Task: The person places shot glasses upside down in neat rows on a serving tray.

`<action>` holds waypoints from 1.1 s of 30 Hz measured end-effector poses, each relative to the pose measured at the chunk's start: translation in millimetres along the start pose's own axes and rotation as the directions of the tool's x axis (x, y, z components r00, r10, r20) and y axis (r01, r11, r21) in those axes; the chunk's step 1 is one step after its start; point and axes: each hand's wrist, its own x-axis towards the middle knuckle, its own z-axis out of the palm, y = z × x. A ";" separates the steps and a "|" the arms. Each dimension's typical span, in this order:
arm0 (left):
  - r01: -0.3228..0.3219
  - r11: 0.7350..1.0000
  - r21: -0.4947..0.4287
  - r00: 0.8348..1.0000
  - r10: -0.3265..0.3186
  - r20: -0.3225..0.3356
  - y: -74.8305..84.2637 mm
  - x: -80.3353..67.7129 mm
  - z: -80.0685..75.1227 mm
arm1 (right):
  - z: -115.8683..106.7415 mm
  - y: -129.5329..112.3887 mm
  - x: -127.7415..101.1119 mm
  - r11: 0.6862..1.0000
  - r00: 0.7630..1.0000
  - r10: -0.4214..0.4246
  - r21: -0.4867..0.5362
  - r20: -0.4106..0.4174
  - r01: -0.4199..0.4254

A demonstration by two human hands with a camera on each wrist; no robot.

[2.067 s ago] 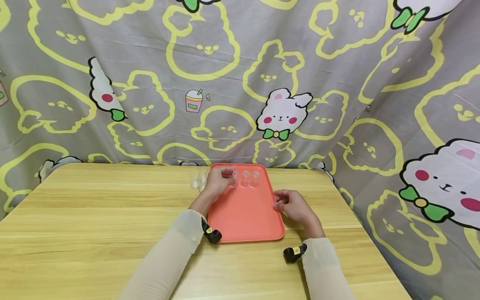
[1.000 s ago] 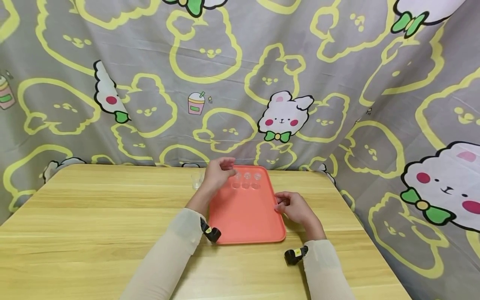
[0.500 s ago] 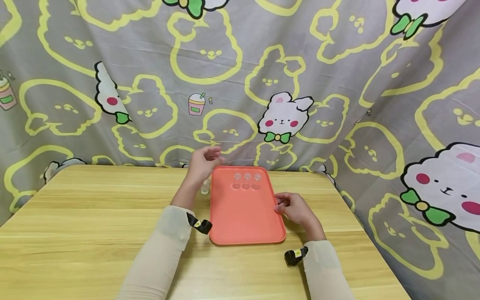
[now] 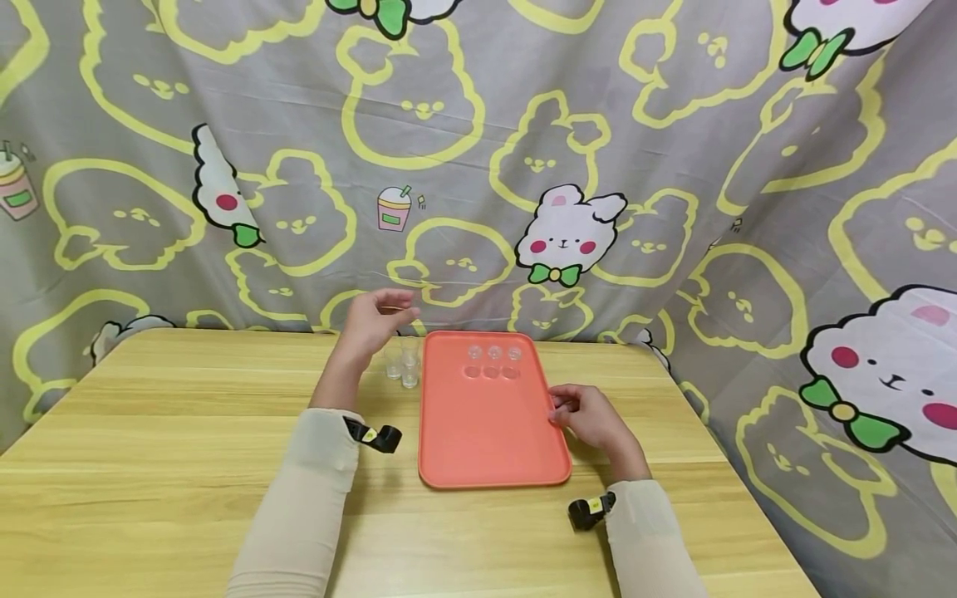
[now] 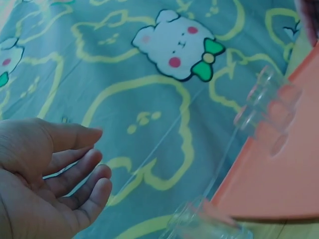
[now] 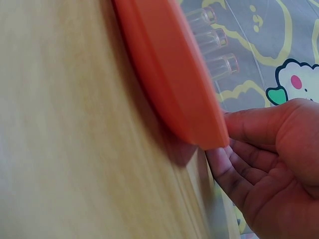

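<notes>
My left hand [image 4: 377,320], fingers loosely bent and holding nothing, hovers left of the coral tray [image 4: 493,440]. Close below it, a small group of clear shot glasses [image 4: 409,374] stands on the table; the hand partly overlaps them in the head view. On the tray's far part, three more shot glasses [image 4: 494,362] form a row, their thick ends up. They also show in the left wrist view. My right hand [image 4: 591,414] grips the tray's right edge: in the right wrist view the thumb [image 6: 251,124] lies on the rim, with fingers curled beneath.
The wooden table [image 4: 224,432] reaches back to a grey curtain [image 4: 449,183] with yellow cartoon outlines. Another curtain side [image 4: 882,249] runs along the right. Small black cameras [image 4: 381,438] are strapped at both wrists.
My left hand has let go of the leftmost glass on the tray, then lifted and moved left to the glasses beside it. My right hand keeps its place at the tray edge.
</notes>
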 end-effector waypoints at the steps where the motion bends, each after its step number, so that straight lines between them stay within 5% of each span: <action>1: 0.002 1.000 -0.003 1.000 -0.002 0.008 -1.5 0.2 -2.9 | 0.2 0.1 0.2 1.000 1.000 -0.001 -0.002 0.001 0.001; 16: 0.010 0.999 0.047 0.991 -0.016 0.133 -42.9 2.8 -45.0 | 0.7 5.3 3.4 1.000 1.000 0.008 0.009 0.001 -0.008; 27: 0.101 0.983 0.154 0.975 -0.128 0.180 -58.2 0.8 -55.4 | -0.5 4.4 2.5 1.000 1.000 -0.001 -0.003 0.001 0.001; 33: 0.071 0.975 0.209 0.975 -0.113 0.192 -65.9 1.1 -53.8 | -0.4 4.3 2.4 1.000 1.000 0.011 0.006 0.007 -0.011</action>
